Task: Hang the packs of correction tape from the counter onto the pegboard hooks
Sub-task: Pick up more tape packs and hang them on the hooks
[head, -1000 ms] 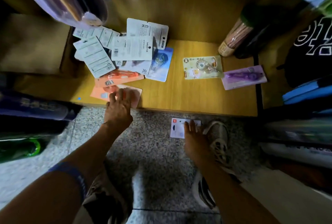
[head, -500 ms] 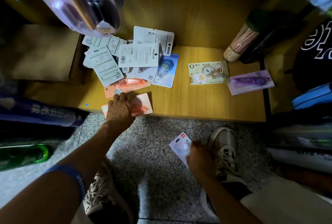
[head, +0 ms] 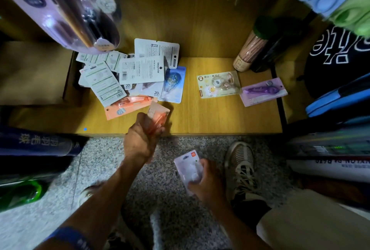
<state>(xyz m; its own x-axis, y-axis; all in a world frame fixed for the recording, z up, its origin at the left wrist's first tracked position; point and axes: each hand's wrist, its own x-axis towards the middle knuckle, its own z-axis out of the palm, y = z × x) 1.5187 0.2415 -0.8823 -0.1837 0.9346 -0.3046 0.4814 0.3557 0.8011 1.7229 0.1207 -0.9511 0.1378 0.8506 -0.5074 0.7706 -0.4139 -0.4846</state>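
My left hand [head: 142, 139] grips an orange correction tape pack [head: 158, 115], lifted just above the front edge of the wooden counter [head: 220, 117]. My right hand [head: 204, 179] holds a pale lilac pack [head: 188, 166] low over the speckled floor. A heap of several packs [head: 130, 73] lies on the counter's left side, with another orange pack [head: 128, 105] at its front and a blue pack [head: 173, 84] beside it. A yellow pack [head: 218, 84] and a purple pack [head: 263, 91] lie apart on the right. No pegboard hooks are in view.
A large clear lilac package [head: 60, 9] hangs close to the camera at upper left. A cylinder of sticks [head: 250, 51] stands at the counter's back right. Shelved goods [head: 340, 99] crowd the right side, rolled items [head: 36, 143] the left. My shoe [head: 239, 161] rests on the floor.
My left hand has picked the orange pack up off the counter's front edge. My right hand has lifted the lilac pack from the floor and drawn it back toward me.
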